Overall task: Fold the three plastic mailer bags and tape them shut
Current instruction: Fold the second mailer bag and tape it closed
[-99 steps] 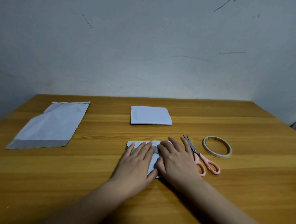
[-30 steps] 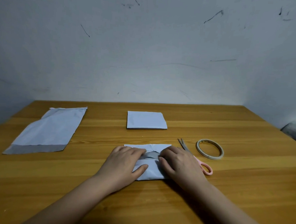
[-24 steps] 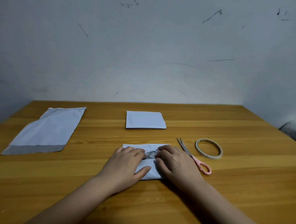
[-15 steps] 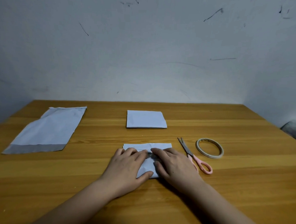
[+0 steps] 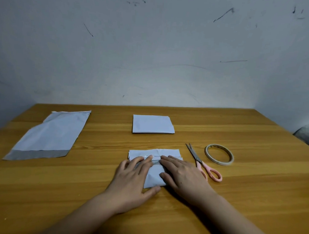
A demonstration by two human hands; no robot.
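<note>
Right now the fingers (image 5: 145,159) of the left hand (image 5: 132,181) lie flat and close together on the folded mailer (image 5: 153,176), and the right hand (image 5: 181,173) presses flat beside it, fingertips of both almost meeting over a shiny strip of tape (image 5: 155,159) running along the fold. Neither hand grips anything; both are simply pushing down. That mailer sits near the front edge of the table (image 5: 252,199), its long axis running left to right, directly under both palms. Behind it, toward the back edge, a finished folded mailer (image 5: 153,124) waits. Off by the left edge lies the unfolded mailer (image 5: 49,136), nearer the left hand, likely next. Scissors (image 5: 203,165) and tape roll (image 5: 219,154) sit just right of the right hand.
</note>
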